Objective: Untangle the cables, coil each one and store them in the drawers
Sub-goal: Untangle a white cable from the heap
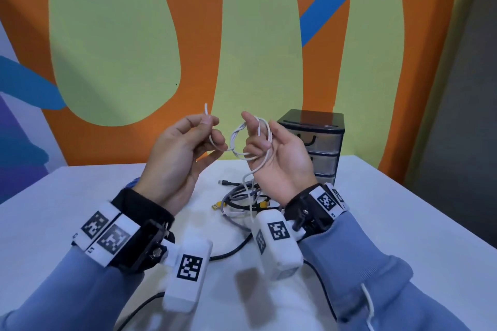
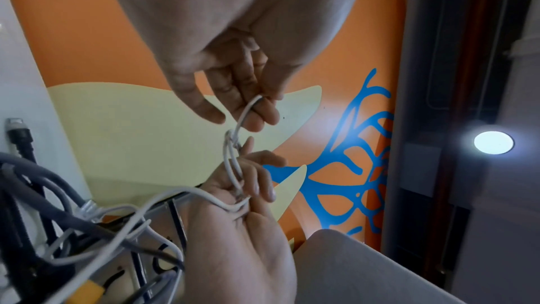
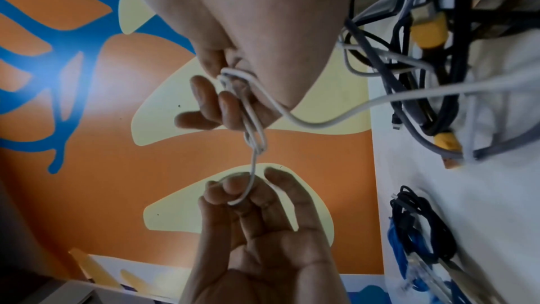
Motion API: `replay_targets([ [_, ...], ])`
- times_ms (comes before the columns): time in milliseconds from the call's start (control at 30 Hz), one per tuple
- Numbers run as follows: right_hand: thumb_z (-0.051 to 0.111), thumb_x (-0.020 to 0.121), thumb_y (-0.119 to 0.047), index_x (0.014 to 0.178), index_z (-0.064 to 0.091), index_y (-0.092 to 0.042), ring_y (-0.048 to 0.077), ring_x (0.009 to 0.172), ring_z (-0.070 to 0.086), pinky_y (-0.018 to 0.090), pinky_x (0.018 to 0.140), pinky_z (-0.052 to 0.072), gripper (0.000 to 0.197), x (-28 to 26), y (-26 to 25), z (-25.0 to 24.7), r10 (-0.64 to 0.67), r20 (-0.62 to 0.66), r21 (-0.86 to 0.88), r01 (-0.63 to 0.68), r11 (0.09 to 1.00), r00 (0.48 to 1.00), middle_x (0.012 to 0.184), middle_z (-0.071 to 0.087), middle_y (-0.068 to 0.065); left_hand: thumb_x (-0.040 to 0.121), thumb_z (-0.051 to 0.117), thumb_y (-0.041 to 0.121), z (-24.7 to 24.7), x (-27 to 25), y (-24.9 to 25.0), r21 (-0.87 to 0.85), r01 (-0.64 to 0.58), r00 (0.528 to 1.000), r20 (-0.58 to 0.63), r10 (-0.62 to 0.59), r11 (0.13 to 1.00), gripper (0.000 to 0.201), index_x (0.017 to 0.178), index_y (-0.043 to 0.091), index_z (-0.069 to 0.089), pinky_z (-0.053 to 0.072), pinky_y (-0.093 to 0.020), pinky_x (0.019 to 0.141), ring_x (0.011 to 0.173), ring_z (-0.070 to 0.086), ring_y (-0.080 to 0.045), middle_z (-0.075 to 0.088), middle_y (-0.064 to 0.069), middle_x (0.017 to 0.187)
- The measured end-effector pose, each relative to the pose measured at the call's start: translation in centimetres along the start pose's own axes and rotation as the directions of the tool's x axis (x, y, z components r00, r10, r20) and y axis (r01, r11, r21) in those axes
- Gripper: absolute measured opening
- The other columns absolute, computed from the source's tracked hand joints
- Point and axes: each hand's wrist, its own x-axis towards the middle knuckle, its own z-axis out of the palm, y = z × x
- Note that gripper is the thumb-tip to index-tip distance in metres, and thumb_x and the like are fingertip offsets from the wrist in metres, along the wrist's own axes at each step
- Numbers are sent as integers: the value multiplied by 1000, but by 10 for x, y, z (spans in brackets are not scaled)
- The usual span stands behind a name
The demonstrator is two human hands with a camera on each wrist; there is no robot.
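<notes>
White table (image 1: 403,223) up front, black three-drawer organizer (image 1: 317,142) at the back, tangled cable pile (image 1: 242,199) between wrists. Left hand (image 1: 177,158) pinching white cable (image 1: 236,140) end; right hand (image 1: 279,156) holding its coil, both raised above the pile.

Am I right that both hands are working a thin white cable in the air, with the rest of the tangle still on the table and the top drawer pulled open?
Nearly. The left hand and right hand do hold the white cable above the tangle on the table, but the head view shows the top drawer closed.
</notes>
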Motion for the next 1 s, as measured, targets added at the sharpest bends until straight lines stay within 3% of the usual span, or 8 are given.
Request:
replay_targets([
  [167, 49, 108, -28, 135, 56, 1, 4, 67, 58, 14, 66, 50, 40, 2, 4, 4, -92, -64, -107, 85, 991, 994, 107, 78, 8, 103, 63, 27, 6, -9, 3, 142, -142, 984, 128, 124, 980, 17, 101, 17, 77, 52, -31, 89, 90, 69, -16, 74, -2, 94],
  [267, 69, 87, -31, 140, 58, 0, 21, 104, 69, 28, 100, 54, 62, 1, 8, 5, -153, -100, -204, 131, 970, 983, 121, 76, 15, 92, 74, 20, 11, -16, 0, 293, -299, 923, 330, 198, 908, 15, 101, 12, 82, 56, -29, 97, 103, 74, -17, 81, -4, 104],
  [333, 73, 81, -33, 139, 60, -8, 26, 126, 67, 34, 110, 51, 65, 1, 10, 4, -133, -77, -246, 110, 963, 988, 127, 74, 16, 91, 79, 11, 11, -18, -3, 390, -396, 883, 409, 229, 831, 12, 102, 11, 82, 56, -38, 102, 108, 75, -18, 82, -3, 103],
  [467, 72, 87, -29, 136, 64, -13, 25, 115, 73, 38, 108, 52, 52, -3, 10, 7, -80, -48, -242, 66, 968, 996, 138, 67, 15, 88, 86, 18, 2, -13, -9, 578, -569, 820, 451, 352, 585, 10, 95, 23, 84, 53, -38, 97, 101, 70, -20, 73, 7, 102],
  [600, 61, 103, -20, 138, 61, -4, 31, 107, 72, 30, 71, 64, 38, -7, 16, 12, -6, -29, -208, 0, 978, 1000, 130, 64, 17, 82, 92, 22, -2, -10, -10, 687, -599, 793, 438, 424, 412, 16, 92, 31, 83, 51, -32, 91, 99, 62, -15, 61, 4, 112],
  [733, 56, 106, -15, 131, 60, 2, 36, 113, 70, 45, 104, 56, 31, -7, 24, 11, 12, 15, -235, -8, 972, 1000, 128, 69, 20, 82, 86, 16, -1, -9, -7, 732, -464, 863, 246, 441, 499, 39, 103, 30, 56, 59, -45, 75, 81, 71, -14, 70, 12, 95],
  [900, 56, 106, -14, 96, 70, -4, 33, 104, 70, 43, 106, 55, 20, -9, 27, 12, 14, 87, -309, 14, 951, 996, 103, 73, 16, 85, 73, 25, -4, -7, -6, 857, -336, 880, 137, 456, 390, 20, 103, 32, 68, 58, -43, 75, 73, 70, -11, 74, 14, 81],
  [1000, 53, 109, -16, 96, 66, -6, 26, 96, 71, 38, 99, 59, 21, -10, 30, 14, 26, 127, -381, 24, 924, 992, 106, 69, 17, 87, 72, 28, -2, -9, -4, 895, -298, 877, 120, 465, 332, 3, 88, 28, 75, 56, -41, 72, 70, 67, -16, 69, 16, 69],
])
